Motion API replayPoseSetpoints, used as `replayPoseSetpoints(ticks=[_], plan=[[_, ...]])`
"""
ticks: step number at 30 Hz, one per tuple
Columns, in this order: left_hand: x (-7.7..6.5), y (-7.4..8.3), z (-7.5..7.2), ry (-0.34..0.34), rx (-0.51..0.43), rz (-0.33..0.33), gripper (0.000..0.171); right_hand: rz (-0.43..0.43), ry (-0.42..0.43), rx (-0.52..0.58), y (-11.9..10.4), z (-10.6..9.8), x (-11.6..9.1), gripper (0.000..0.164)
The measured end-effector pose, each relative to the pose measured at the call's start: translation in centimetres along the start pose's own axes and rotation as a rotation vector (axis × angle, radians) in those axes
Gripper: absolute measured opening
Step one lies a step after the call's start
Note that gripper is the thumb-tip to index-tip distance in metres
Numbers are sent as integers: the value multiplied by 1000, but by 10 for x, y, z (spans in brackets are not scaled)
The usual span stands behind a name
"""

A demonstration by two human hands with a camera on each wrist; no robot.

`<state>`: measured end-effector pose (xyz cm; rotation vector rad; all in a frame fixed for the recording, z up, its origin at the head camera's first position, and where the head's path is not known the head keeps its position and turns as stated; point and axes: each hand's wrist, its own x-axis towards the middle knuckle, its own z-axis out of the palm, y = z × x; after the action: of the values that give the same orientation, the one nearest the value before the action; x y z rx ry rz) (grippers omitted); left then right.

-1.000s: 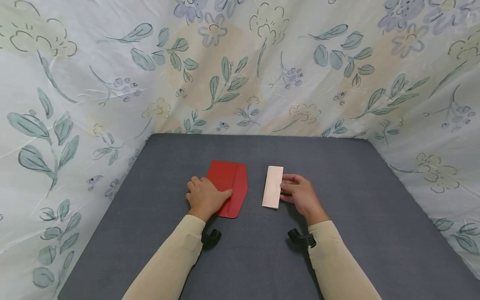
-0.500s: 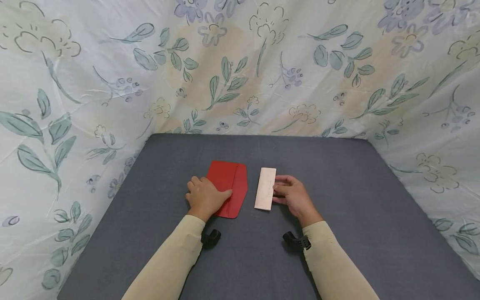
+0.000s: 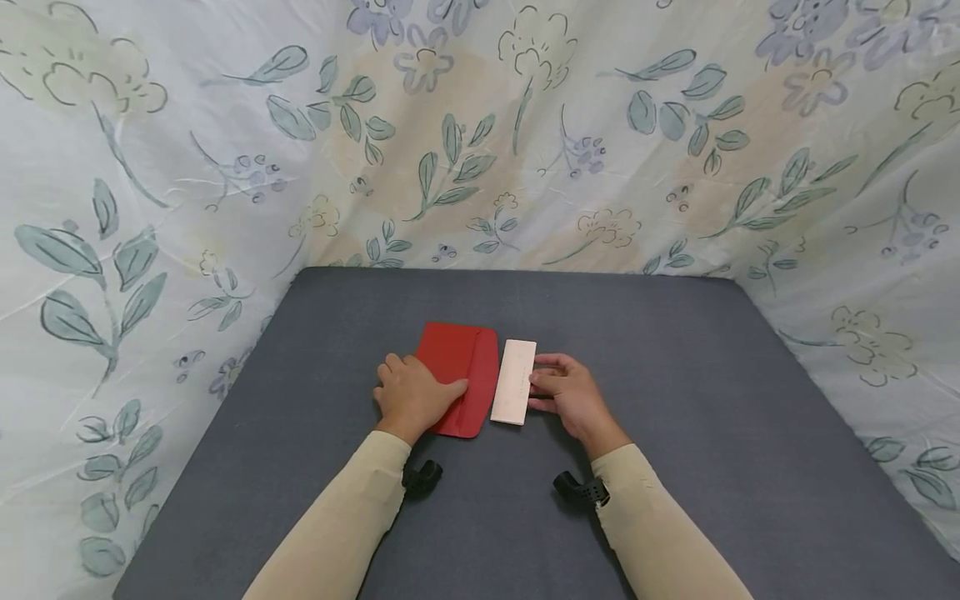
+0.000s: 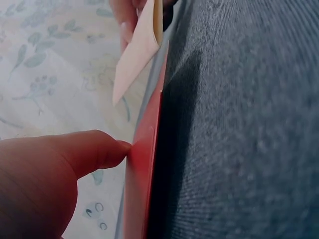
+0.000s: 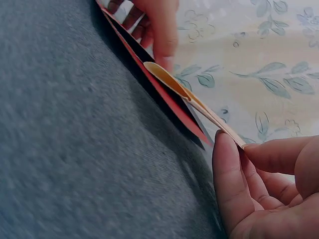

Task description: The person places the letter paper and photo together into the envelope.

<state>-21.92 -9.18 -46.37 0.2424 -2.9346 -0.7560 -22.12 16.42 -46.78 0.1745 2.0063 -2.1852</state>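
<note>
A red envelope (image 3: 450, 350) with its flap towards the right lies on the dark table. My left hand (image 3: 411, 393) is over its left part, fingers bent at the far side and thumb resting on the red paper. In the left wrist view, the thumb (image 4: 94, 149) touches the envelope's surface (image 4: 142, 174). My right hand (image 3: 570, 393) pinches the right edge of a folded pale-pink paper (image 3: 514, 383) between thumb and fingers. This paper is held tilted just above the table, close to the envelope's flap side. In the right wrist view, its folded end (image 5: 167, 79) overlaps the envelope (image 5: 172, 102).
The dark grey cloth-covered table (image 3: 637, 317) extends around both hands. Floral fabric (image 3: 480, 142) hangs behind it and along both sides. Black straps with camera mounts sit on the left wrist (image 3: 422, 477) and right wrist (image 3: 583, 489).
My right hand has moved left with the folded paper, from well apart to beside the envelope's flap. The left hand and the envelope have stayed almost in place, shifting only slightly right.
</note>
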Motion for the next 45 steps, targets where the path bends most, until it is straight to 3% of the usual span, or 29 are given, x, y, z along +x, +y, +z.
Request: replayPoseSetpoints(ticks=[19, 45], plan=[[-7, 10, 2, -44, -6, 5, 85, 10, -1, -19, 8, 14, 1, 37], [-7, 11, 6, -50, 13, 13, 85, -33, 111, 60, 11, 36, 1, 37]])
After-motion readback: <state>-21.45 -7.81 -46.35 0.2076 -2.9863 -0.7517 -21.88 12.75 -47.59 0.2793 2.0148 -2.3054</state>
